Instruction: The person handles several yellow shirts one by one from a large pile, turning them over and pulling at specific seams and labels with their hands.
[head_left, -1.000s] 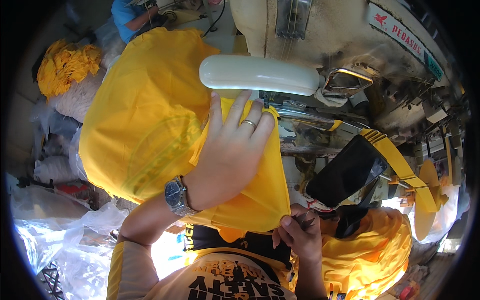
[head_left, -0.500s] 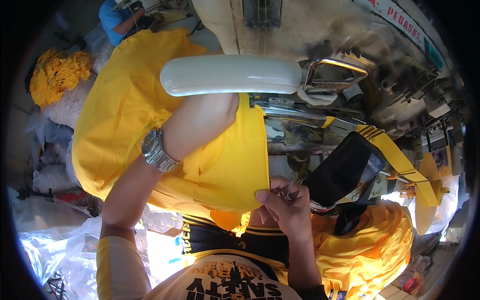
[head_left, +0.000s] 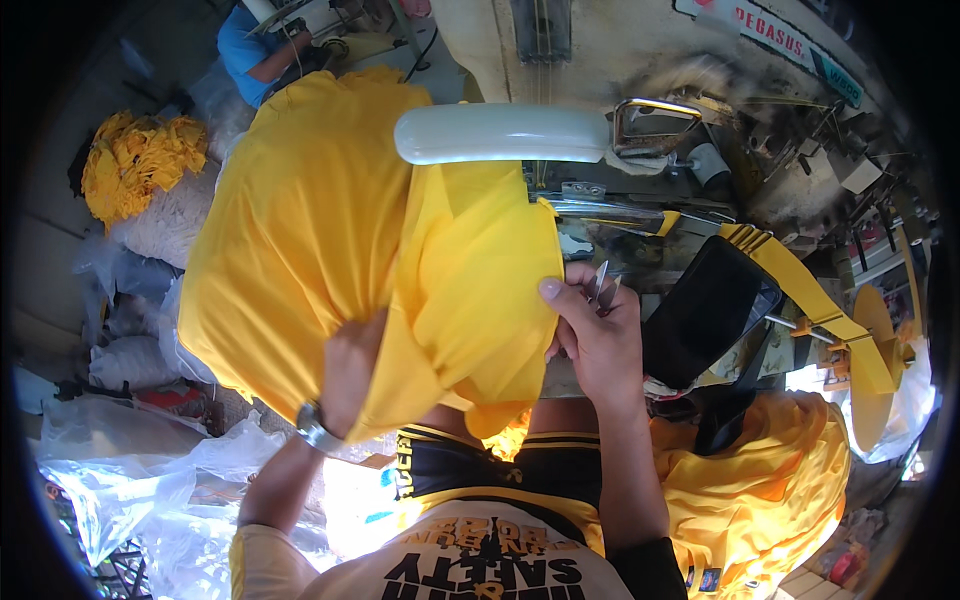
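A large piece of yellow fabric (head_left: 480, 270) drapes over the sewing machine's bed and across my lap, its top edge beneath the machine's white rounded guard (head_left: 500, 134). My left hand (head_left: 352, 372), a metal watch on its wrist, is at a fold on the fabric's left part. That fold hides its fingers. With thumb and fingers closed, my right hand (head_left: 600, 325) pinches the fabric's right edge. Small metal thread snips (head_left: 601, 283) are tucked in the same hand, blades pointing up.
A black phone (head_left: 705, 310) stands tilted right of my right hand. Beyond it, yellow binding tape (head_left: 800, 285) runs from a reel (head_left: 872, 370). More yellow fabric (head_left: 750, 480) is heaped at the lower right. Plastic bags (head_left: 130, 480) lie at left; a person in blue (head_left: 250, 55) sits far left.
My left hand has come back from near the white guard to the fabric's lower left. The right hand, still pinching the edge, has moved up slightly. The fabric's right part is now folded over.
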